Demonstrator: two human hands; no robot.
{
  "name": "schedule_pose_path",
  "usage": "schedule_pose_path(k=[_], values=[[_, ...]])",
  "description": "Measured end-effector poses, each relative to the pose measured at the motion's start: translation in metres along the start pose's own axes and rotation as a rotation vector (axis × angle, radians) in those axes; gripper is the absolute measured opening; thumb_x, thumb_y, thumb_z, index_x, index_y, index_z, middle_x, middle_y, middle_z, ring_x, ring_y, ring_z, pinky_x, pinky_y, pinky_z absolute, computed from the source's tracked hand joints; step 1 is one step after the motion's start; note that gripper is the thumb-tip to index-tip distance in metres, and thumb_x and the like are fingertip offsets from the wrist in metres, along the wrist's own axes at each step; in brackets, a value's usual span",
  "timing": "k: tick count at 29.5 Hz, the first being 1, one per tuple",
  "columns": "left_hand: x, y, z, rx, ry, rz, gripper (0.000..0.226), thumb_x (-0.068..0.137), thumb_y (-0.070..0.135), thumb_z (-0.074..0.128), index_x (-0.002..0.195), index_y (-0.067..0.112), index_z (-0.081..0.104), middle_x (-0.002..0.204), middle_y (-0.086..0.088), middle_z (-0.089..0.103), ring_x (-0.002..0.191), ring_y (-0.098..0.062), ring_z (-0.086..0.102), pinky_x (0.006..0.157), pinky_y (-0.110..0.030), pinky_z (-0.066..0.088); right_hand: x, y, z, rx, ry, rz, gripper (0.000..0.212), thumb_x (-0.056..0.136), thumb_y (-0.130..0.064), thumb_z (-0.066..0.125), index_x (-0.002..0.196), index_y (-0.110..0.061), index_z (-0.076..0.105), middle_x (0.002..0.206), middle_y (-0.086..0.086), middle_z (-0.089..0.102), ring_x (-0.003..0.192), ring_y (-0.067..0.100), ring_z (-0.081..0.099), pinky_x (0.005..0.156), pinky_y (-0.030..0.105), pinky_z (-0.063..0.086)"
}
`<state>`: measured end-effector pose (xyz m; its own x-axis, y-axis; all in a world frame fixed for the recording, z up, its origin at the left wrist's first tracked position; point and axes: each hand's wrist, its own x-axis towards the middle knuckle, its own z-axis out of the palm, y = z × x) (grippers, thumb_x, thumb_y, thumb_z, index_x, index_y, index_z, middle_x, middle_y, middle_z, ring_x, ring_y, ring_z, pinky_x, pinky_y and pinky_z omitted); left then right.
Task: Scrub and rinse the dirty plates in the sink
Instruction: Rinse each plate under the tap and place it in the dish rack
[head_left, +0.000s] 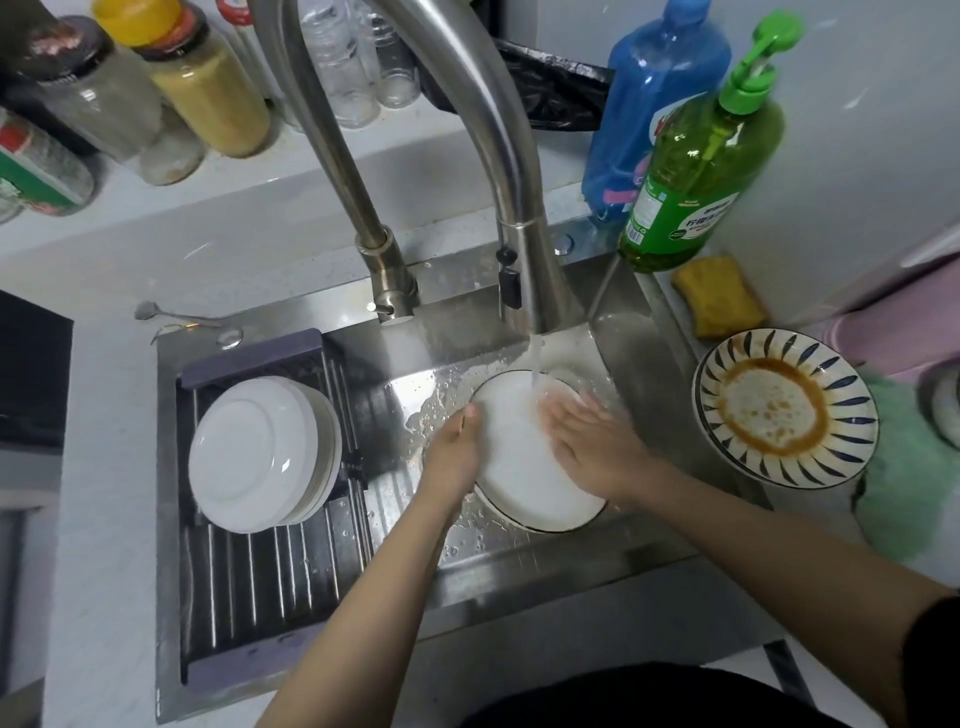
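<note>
Two hands work one white plate (524, 467) under the running faucet (498, 171). Your left hand (454, 452) grips the rim at nine o'clock, thumb over the edge; your right hand (587, 447) lies flat with fingers straight on the plate's face at about two o'clock, right where the stream lands. Keep the plate tilted so water sheets off, and sweep the palm across the whole face; residue seems gone, though glare hides it. Outward, rinsed plates (260, 452) stack in the rack (270, 597) at nine o'clock, and a sauce-stained striped plate (784, 410) waits at three o'clock.
</note>
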<state>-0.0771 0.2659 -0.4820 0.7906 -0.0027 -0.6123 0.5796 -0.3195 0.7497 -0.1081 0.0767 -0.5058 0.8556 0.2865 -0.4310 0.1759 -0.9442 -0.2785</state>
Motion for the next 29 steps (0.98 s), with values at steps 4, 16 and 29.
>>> schedule_pose_path(k=[4, 16, 29], values=[[0.005, 0.006, 0.006, 0.05, 0.008, -0.009, 0.041, 0.101, 0.045, 0.036, 0.13, 0.023, 0.055, 0.125, 0.004, 0.058, 0.115, -0.017, 0.053, 0.102, -0.031, 0.04, 0.019, -0.034, -0.006, 0.263, -0.038, -0.115, 0.054, 0.1, -0.03, 0.013, 0.152, -0.02, 0.004, 0.158, -0.008, -0.003, 0.146, 0.011, -0.009, 0.114, 0.023, -0.015], [0.033, 0.027, 0.017, -0.208, -0.123, -0.218, 0.044, 0.102, 0.05, 0.028, 0.102, 0.018, 0.058, 0.069, 0.0, 0.067, 0.053, -0.012, 0.063, 0.045, -0.024, 0.049, -0.038, -0.011, -0.004, 0.104, 0.442, -0.234, 0.033, 0.081, -0.03, 0.048, 0.111, -0.026, 0.06, 0.11, -0.004, 0.071, 0.101, 0.014, 0.067, 0.069, 0.021, 0.047], [0.041, 0.018, 0.046, 0.242, 0.018, 0.397, 0.059, 0.096, 0.052, 0.014, 0.145, 0.025, 0.031, 0.156, -0.005, 0.026, 0.146, -0.024, 0.016, 0.12, -0.046, 0.01, 0.0, -0.021, -0.047, 1.824, 0.284, 0.442, 0.026, 0.082, 0.01, 0.06, 0.1, -0.009, 0.065, 0.088, 0.009, 0.072, 0.076, 0.022, 0.069, 0.066, 0.033, 0.056]])
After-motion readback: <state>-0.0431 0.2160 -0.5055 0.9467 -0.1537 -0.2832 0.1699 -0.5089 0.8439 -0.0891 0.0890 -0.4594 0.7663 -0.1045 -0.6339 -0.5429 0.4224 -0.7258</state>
